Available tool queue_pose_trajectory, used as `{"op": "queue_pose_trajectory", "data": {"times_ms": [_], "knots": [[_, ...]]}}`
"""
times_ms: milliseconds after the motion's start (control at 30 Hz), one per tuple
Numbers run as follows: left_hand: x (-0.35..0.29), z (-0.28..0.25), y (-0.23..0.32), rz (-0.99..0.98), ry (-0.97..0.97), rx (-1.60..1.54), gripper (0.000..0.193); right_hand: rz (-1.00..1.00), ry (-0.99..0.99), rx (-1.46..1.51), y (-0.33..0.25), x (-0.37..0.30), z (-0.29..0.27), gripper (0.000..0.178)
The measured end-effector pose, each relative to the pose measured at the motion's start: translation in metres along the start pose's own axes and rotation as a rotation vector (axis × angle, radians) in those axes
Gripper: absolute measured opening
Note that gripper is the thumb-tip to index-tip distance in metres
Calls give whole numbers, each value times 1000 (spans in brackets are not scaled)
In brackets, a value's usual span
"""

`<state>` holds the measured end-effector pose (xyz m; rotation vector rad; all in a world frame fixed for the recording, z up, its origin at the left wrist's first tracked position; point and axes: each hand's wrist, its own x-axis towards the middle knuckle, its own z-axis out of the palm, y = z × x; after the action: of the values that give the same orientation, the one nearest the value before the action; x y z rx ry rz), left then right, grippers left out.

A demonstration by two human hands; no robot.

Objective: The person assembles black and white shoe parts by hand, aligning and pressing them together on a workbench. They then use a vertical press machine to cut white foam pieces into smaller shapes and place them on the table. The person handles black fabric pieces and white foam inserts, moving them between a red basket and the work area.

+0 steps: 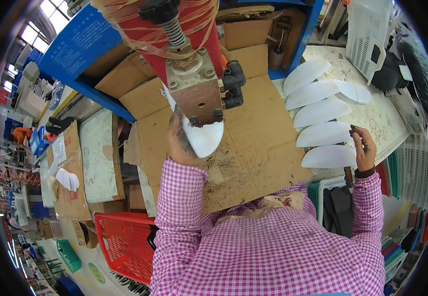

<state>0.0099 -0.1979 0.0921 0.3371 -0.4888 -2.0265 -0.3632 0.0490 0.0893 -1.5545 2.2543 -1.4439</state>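
My left hand [180, 140] holds a white sole-shaped piece [204, 138] up against the brown metal head of a red press machine [194, 84]. My right hand [363, 148] reaches out to the right, fingers resting at the edge of a row of white sole-shaped pieces [322, 133] fanned out on the bench. It touches the lowest piece [328, 157]. Both arms wear pink checked sleeves.
Brown cardboard [258, 143] covers the work surface under the machine. A red plastic basket [125, 241] sits at lower left, white and green baskets [372, 29] at right. More white pieces [67, 179] lie on a box at far left.
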Motion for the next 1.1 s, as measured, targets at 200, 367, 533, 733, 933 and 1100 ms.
{"op": "queue_pose_trajectory", "data": {"times_ms": [200, 367, 533, 733, 933, 1100], "knots": [[-88, -23, 4, -131, 324, 315, 50, -30, -67, 9, -28, -16, 11, 15], [-158, -31, -2, -326, 292, 282, 50, -106, -143, 25, -43, -35, 25, 13], [-160, -10, -12, -322, 233, 286, 49, -57, -278, -19, -67, -36, 41, 13], [-120, 13, -16, -204, 446, 493, 51, -75, -317, -22, -84, -37, 43, 15], [-57, 18, -17, -15, 130, 240, 48, -24, -487, 271, -104, -55, 69, 35], [-61, 19, -48, 39, 142, 196, 49, 76, -605, 623, -125, -64, 119, 49]]}}
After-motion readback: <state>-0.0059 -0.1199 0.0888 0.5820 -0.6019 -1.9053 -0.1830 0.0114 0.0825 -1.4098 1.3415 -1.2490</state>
